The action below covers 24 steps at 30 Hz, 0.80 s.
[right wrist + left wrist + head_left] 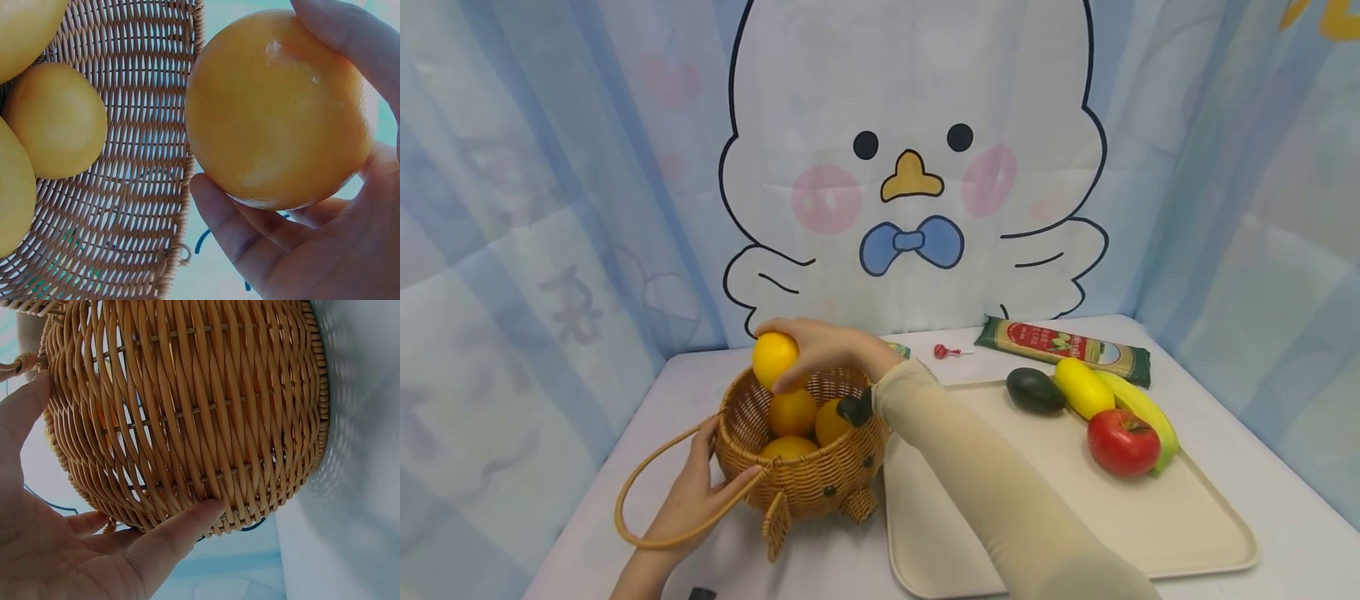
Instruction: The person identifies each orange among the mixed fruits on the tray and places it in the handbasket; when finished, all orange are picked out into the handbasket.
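Observation:
A wicker basket (805, 492) with animal-like eyes and ears stands at the left of the table. My left hand (692, 500) holds its left side, with thumb and fingers spread against the wall near the rim in the left wrist view. The basket's handle (621, 508) hangs over to the left, across that forearm. My right hand (820, 346) grips an orange (281, 112) between thumb and fingers above the basket's far left rim. Inside the basket lie more oranges (792, 412), one of them partly behind a dark wrist mount.
A beige tray (940, 533) on the right carries a dark avocado (1034, 391), a lemon (1084, 388), a banana (1142, 412) and a red apple (1123, 442). Behind it lie a green-and-red package (1067, 346) and a red lollipop (942, 352). A printed curtain (917, 300) surrounds the table.

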Tool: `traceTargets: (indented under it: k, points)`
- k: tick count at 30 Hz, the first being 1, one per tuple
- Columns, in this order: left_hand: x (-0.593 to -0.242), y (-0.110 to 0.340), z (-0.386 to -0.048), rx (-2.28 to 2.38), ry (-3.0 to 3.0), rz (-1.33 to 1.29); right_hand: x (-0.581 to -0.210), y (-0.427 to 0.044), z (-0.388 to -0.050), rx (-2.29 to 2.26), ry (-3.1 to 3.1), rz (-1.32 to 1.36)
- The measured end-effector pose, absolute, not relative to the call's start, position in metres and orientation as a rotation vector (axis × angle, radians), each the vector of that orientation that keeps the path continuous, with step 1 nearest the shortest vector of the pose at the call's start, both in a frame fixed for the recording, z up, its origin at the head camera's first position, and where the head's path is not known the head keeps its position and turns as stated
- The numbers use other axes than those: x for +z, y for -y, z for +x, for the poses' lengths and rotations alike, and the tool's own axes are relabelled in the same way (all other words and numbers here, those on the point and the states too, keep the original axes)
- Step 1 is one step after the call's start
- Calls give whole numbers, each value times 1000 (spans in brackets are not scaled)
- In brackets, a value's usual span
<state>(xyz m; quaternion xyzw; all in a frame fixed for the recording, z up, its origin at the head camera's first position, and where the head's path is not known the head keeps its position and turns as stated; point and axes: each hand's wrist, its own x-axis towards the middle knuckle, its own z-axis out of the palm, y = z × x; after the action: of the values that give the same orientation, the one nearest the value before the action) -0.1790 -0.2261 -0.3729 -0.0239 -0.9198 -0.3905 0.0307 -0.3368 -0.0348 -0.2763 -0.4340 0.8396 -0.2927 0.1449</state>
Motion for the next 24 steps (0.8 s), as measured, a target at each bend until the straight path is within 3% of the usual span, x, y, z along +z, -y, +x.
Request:
traceTargets:
  k: [24]
  points:
    - [-372, 226, -178, -1187, 2822, -78, -295, 57, -339, -698, -2394, -1202]
